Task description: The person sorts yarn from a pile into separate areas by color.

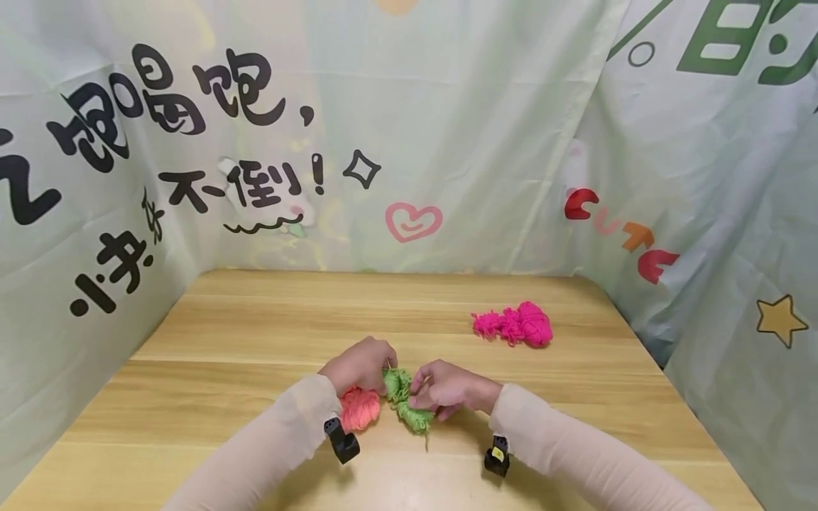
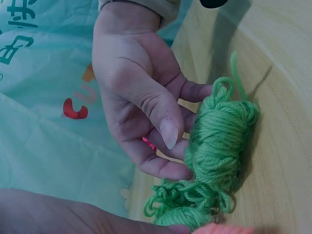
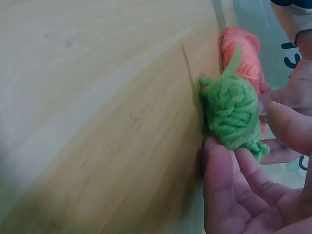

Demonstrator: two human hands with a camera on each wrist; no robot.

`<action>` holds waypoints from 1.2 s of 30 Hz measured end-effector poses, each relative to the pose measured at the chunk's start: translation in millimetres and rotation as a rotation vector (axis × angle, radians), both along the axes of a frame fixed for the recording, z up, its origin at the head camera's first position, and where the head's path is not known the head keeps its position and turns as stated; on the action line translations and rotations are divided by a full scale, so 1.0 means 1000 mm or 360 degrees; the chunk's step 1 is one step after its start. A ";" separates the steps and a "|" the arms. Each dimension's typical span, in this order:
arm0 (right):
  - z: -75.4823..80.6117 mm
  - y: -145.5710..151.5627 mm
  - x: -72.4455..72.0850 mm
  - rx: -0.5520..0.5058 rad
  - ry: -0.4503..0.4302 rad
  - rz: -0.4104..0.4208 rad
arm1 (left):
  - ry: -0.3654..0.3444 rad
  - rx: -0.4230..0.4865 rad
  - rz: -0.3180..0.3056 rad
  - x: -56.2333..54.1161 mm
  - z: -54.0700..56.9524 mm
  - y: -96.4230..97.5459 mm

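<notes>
A green yarn skein (image 1: 414,415), with loose loops in its middle and a short loose end, lies on the table between both hands. My left hand (image 1: 361,363) reaches over its far end, thumb and finger on either side of the yarn. From the other side my right hand (image 1: 450,387) touches the skein; its fingertips (image 2: 178,170) rest along the wound part while the thumb stands away. The coral yarn skein (image 1: 360,409) lies just left of the green one, partly under my left wrist.
A bright pink yarn skein (image 1: 533,324) with loose loops lies farther back on the right of the wooden table (image 1: 268,305). Printed curtains (image 1: 473,142) enclose the table's back and sides. A small black camera (image 1: 341,441) hangs from each wrist.
</notes>
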State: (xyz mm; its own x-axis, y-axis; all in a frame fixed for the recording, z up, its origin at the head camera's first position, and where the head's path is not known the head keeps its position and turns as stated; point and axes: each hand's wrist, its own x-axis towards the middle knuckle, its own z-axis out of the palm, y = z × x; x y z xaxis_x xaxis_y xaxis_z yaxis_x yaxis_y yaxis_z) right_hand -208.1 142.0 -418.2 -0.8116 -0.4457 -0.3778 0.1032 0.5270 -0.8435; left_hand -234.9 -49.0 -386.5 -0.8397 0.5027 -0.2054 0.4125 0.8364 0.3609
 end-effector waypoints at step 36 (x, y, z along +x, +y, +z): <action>0.004 -0.008 0.004 0.0083 0.0101 0.0101 | -0.0020 -0.0021 0.0075 0.002 -0.007 -0.016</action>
